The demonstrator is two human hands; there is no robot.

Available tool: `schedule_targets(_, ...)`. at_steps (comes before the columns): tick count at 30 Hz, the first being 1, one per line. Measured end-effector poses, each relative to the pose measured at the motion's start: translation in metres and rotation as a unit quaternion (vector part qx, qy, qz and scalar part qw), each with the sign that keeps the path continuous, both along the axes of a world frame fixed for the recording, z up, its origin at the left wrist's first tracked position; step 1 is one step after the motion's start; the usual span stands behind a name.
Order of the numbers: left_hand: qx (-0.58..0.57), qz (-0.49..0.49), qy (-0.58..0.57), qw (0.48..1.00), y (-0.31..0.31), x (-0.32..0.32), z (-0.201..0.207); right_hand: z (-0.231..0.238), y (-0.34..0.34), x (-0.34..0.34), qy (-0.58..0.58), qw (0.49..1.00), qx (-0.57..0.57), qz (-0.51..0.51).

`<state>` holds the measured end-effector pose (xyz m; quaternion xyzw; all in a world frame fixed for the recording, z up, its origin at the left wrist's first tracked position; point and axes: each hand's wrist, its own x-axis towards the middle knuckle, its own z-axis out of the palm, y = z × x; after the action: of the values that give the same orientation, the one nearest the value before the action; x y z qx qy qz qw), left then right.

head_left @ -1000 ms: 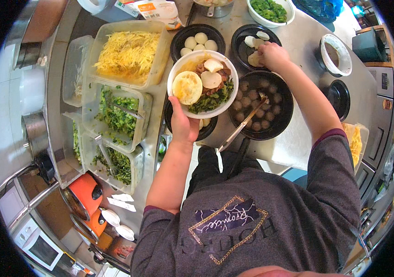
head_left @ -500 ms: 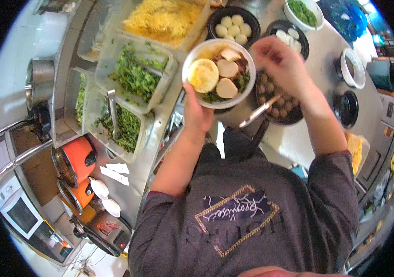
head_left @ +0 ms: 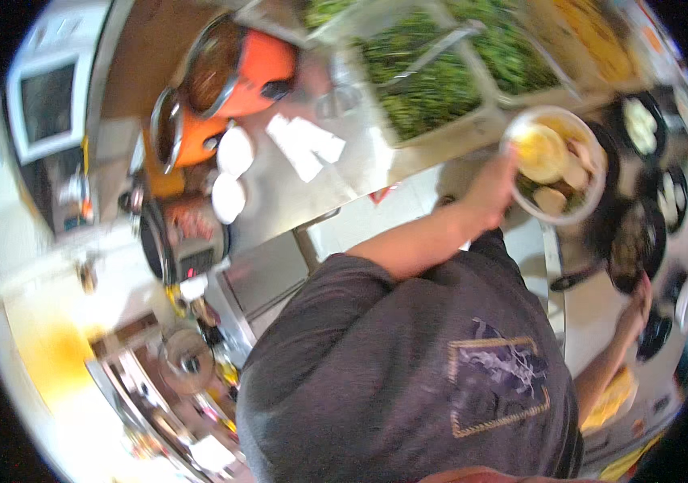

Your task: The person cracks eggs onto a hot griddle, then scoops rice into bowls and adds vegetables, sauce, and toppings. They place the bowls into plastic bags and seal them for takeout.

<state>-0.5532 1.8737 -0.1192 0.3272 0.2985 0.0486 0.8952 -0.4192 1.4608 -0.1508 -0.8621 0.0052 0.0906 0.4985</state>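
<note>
My left hand (head_left: 493,189) grips the side of a white round bowl (head_left: 561,219), thumb at its rim. In the bowl lie a fried egg (head_left: 541,153), pale round slices (head_left: 551,200) and dark greens. Off to the right, my right hand (head_left: 640,306) is at the near edge of a black pan (head_left: 638,241) with dark contents. Its fingers are small and blurred, so whether they hold something does not show.
Clear trays of chopped greens (head_left: 424,88) and one of yellow shreds (head_left: 585,36) stand beyond the bowl. Black bowls with white pieces (head_left: 640,127) sit at the right. On the left counter are white paper strips (head_left: 303,145), white bowls (head_left: 235,151) and orange pots (head_left: 255,72).
The view has swung left, so more of the left counter and floor shows. My right hand has come down from beside the bowl to the black pan's near edge. My left hand still holds the bowl.
</note>
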Motion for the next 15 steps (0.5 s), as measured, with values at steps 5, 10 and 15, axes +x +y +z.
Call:
schedule_targets(5, -0.023, 0.010, -0.026, 0.999, 0.003, -0.007, 0.011, 0.005, -0.001, -0.001, 0.028, 0.987, 0.088, -0.134)
schedule_targets(10, -0.039, 0.017, -0.004, 0.999, 0.009, -0.015, 0.019, 0.008, 0.033, -0.012, 0.023, 0.977, 0.117, -0.177)
schedule_targets(15, -0.035, 0.035, -0.010, 0.999, 0.015, -0.017, 0.011, 0.022, 0.016, -0.011, 0.016, 0.965, 0.150, -0.213)
